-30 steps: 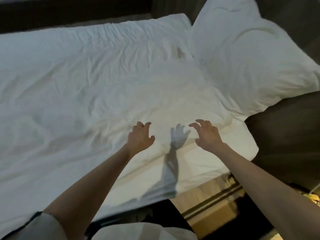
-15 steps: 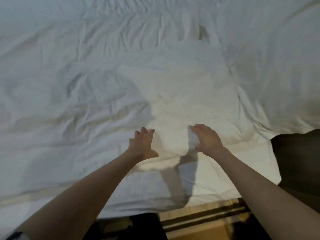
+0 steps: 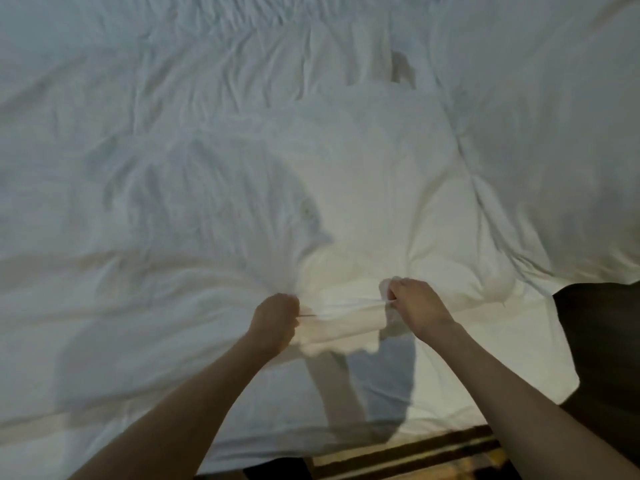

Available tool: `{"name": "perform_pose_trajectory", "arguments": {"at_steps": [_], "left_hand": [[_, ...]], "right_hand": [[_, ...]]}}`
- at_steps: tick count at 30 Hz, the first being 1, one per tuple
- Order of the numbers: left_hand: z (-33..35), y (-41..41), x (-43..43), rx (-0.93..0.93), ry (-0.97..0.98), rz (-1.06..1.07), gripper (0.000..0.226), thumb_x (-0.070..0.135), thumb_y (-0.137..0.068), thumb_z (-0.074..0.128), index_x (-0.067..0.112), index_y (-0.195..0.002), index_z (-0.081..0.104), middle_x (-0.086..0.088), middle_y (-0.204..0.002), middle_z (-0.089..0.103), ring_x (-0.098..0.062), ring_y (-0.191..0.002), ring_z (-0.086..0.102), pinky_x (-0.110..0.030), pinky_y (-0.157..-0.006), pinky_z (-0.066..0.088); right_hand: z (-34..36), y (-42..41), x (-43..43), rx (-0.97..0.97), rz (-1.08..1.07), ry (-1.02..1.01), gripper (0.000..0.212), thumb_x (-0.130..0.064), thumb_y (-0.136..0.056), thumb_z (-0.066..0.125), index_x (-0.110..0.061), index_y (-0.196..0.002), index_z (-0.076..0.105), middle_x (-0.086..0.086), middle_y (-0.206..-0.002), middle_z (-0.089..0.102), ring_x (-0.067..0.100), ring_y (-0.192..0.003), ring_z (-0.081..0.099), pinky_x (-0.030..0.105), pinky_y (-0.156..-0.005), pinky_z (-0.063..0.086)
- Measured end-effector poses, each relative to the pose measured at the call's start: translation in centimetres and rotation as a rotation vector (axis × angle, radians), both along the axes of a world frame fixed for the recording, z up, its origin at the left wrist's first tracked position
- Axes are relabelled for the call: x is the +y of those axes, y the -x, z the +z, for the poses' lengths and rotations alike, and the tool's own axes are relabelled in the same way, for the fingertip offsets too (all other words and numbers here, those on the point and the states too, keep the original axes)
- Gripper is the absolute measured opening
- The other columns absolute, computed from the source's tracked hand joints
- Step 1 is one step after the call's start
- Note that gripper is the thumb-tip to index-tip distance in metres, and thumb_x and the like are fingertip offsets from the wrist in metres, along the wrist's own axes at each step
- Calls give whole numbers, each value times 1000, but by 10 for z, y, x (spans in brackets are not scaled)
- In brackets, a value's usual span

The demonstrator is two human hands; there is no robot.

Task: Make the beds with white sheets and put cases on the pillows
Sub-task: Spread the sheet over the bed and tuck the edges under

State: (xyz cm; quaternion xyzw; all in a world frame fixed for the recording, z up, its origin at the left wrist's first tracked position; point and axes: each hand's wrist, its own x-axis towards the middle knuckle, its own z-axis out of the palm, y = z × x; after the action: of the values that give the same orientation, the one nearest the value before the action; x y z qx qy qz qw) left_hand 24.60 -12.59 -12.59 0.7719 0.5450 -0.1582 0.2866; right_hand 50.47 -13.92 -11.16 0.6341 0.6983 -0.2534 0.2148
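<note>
A wrinkled white sheet covers the bed and fills most of the view. My left hand grips a bunched fold of it near the bed's front edge. My right hand grips the same fold a short way to the right, and the cloth between the two hands is pulled taut. Creases fan out from both fists. A white pillow lies at the upper right, partly beyond the frame.
The bed's front edge runs along the bottom, with a striped wooden floor below it. A dark surface borders the bed's right corner. Shadows of my arms fall on the sheet between my forearms.
Both hands went from spread fingers above the sheet to closed fists gripping a fold of it. The view has moved closer to the bed.
</note>
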Motion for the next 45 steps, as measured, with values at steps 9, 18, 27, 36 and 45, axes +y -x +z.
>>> {"name": "perform_pose_trajectory", "arguments": {"at_steps": [9,18,27,36,45], "left_hand": [[43,12,-13,-92,250,-2,20,25,-84,70,15,-101,72,0,-102,70,-15,-96,62,-18,-77,40],[32,-2,-56,-35,243,-26,21,15,-91,57,21,-111,61,0,-112,64,-19,-106,58,-27,-85,42],[37,-37,14,-92,-74,-56,67,41,-92,56,35,-150,23,-4,-160,6,-36,-144,12,-53,-106,38],[27,-83,76,4,-57,-7,70,51,-96,44,48,-149,0,0,-158,-24,-44,-142,-18,-67,-107,21],[-2,-103,155,68,-99,143,73,78,-81,38,56,-142,5,3,-158,-21,-50,-140,-15,-80,-99,5]], "right_hand": [[60,-11,-21,96,-49,136,8,-15,-89,59,-17,-93,66,4,-102,67,21,-98,60,23,-73,37],[38,-7,-78,111,-205,135,18,-8,-87,56,-15,-98,69,5,-107,66,24,-103,62,27,-82,46],[38,-58,-50,106,-840,-140,77,-44,-85,64,-38,-147,20,8,-157,7,37,-141,16,50,-112,24],[23,-70,-27,-80,-782,-272,32,-32,-94,45,-20,-123,56,6,-132,43,25,-124,39,39,-98,36],[-2,-89,100,295,-877,-282,94,-68,-80,56,-25,-152,13,8,-161,5,31,-146,9,50,-117,13]]}}
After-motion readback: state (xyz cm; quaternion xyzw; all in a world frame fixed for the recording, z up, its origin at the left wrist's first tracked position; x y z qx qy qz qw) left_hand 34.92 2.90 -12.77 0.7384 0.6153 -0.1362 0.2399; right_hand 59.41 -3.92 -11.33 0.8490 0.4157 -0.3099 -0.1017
